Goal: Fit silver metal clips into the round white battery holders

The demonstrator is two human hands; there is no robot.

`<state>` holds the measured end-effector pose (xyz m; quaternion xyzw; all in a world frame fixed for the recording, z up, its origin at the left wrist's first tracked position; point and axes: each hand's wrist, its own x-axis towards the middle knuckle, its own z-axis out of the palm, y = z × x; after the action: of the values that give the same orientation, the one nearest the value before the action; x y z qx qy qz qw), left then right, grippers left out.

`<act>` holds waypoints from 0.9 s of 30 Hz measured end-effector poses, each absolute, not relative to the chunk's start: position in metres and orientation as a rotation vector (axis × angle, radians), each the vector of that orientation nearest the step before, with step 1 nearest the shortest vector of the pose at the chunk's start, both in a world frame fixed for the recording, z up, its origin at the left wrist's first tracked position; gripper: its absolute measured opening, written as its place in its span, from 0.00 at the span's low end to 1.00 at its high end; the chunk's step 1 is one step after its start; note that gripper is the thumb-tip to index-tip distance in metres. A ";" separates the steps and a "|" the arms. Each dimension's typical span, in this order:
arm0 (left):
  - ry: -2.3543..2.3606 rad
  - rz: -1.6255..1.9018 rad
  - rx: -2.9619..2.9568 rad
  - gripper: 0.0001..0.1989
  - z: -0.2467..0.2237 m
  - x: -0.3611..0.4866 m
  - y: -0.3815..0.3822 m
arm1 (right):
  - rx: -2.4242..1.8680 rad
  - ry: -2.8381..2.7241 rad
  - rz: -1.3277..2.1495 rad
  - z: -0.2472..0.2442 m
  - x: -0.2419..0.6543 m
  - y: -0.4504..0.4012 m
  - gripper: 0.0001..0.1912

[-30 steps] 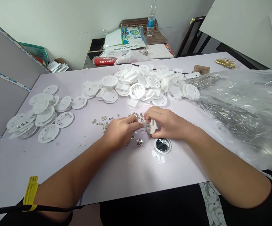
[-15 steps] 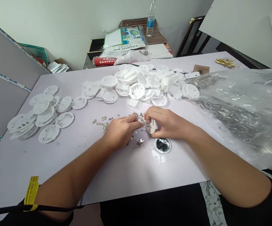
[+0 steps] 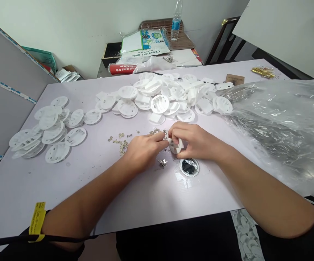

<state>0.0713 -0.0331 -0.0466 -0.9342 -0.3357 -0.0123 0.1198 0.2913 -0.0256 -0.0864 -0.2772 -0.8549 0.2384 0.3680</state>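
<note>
Around the middle of the smooth, pale lilac table, we have a slotted, round white plastic disc grasped in our right hand, between the thumb and bent fingers. It is tilted rather than flat, and the fingers cover too much of it for us to tell its long axis. Just to its left is our left hand, thumb and forefinger drawn together by the disc's left edge; we cannot tell whether they pinch a small part or touch the disc. Our right hand is thus the nearer one, already around it. On the near side lies a small heap of shiny silver metal pieces; loose, dull brassy metal clips lie left of the left hand.
</note>
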 end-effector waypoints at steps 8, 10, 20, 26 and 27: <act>-0.951 -0.020 -2.747 0.14 -0.045 0.073 -0.034 | -0.720 -2.184 0.610 -0.085 0.289 -0.027 0.17; -0.952 -0.004 -2.751 0.14 -0.045 0.075 -0.034 | -0.725 -2.178 0.618 -0.086 0.288 -0.026 0.16; -1.056 -0.487 -2.817 0.08 -0.046 0.066 -0.033 | -0.768 -2.040 0.638 -0.084 0.296 -0.026 0.15; -1.415 -1.258 -3.063 0.09 -0.038 0.069 -0.030 | -0.821 -1.522 1.205 -0.091 0.281 -0.030 0.11; -1.469 -1.364 -3.100 0.10 -0.039 0.070 -0.029 | -0.801 -1.475 1.284 -0.091 0.277 -0.031 0.13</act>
<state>0.0699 -0.0292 -0.0388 -0.8081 -0.3829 -0.3557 -0.2716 0.2773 -0.0309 -0.0908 -0.3301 -0.6078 0.5290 0.4917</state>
